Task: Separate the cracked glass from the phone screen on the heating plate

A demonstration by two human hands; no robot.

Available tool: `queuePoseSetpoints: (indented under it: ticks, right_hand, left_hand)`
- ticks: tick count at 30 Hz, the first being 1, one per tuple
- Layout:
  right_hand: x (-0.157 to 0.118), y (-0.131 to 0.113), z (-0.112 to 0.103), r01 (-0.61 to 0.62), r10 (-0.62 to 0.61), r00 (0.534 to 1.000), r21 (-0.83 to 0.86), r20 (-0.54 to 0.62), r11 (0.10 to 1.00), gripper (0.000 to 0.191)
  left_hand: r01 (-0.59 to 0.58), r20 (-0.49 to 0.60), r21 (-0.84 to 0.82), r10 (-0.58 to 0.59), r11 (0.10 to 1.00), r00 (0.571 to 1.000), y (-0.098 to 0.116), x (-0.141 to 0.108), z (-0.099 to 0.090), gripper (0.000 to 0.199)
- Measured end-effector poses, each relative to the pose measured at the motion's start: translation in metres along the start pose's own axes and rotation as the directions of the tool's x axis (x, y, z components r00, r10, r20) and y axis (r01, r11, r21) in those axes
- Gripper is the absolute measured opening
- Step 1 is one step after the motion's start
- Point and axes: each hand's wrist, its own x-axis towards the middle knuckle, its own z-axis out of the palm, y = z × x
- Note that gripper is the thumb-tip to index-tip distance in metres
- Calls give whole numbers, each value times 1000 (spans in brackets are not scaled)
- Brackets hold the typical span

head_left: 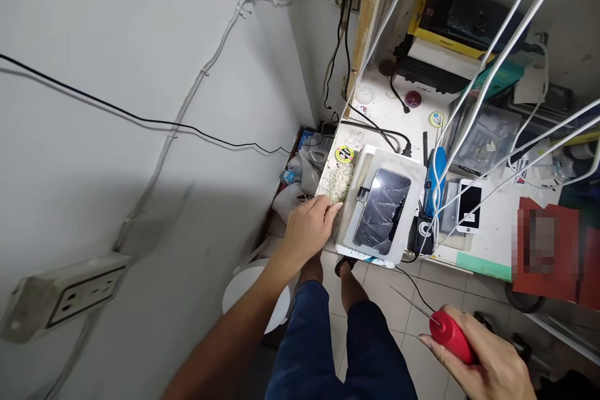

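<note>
My left hand is at the near left corner of the worktable, thumb and fingers pinched together. Whatever lies between those fingertips, if anything, is too small to tell. Beside it, a phone screen with a cracked, streaked dark face rests on a grey plate on top of a white device. A small dark clip sits at the screen's left edge. Low on the right, my right hand grips a red-handled tool with a thin pointed metal shaft. The shaft points up-left, apart from the screen.
White cables hang across the table's right side. A blue tool and a white phone lie right of the device. Boxes are stacked at the back. A white bucket stands on the floor by the wall.
</note>
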Motion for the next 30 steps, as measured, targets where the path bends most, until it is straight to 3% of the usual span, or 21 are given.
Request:
queuePoseSetpoints:
  ticks: [2, 4, 7, 13, 15, 19, 24, 30]
  right_hand:
    - [-1, 2, 0, 4, -4, 1000, 2, 2, 1000, 26]
    - [-3, 4, 1, 6, -6, 1000, 6, 3, 1000, 26]
    - [-5, 7, 3, -3, 3, 1000, -3, 3, 1000, 27]
    - [10, 22, 2, -80, 80, 997, -73, -7, 994, 30]
    - [19, 29, 0, -80, 79, 997, -109, -12, 991, 31]
    - [34, 40, 0, -46, 44, 999, -162, -12, 986, 33]
    - [45, 41, 4, -11, 7, 1000, -177, -23, 984, 34]
    - [46, 41, 5, -5, 3, 1000, -209, -9, 978, 34]
  left_hand:
    - [-26, 18, -10, 26, 1000, 999, 0, 4, 3, 24]
    - [-54, 11, -22, 54, 998, 998, -2, 5, 2, 31]
    - [-87, -51, -45, 85, 995, 995, -7, 5, -2, 31]
    - [-173, -205, -130, 144, 976, 968, 8, 10, -31, 11]
    - [-307, -167, -174, 279, 936, 946, 20, 14, -43, 16]
    - [-522, -4, -217, 534, 825, 845, 40, 21, -54, 45]
    - [-578, 35, -191, 594, 794, 804, 48, 27, -45, 49]
    - [-602, 11, -135, 608, 787, 794, 48, 28, -38, 40]
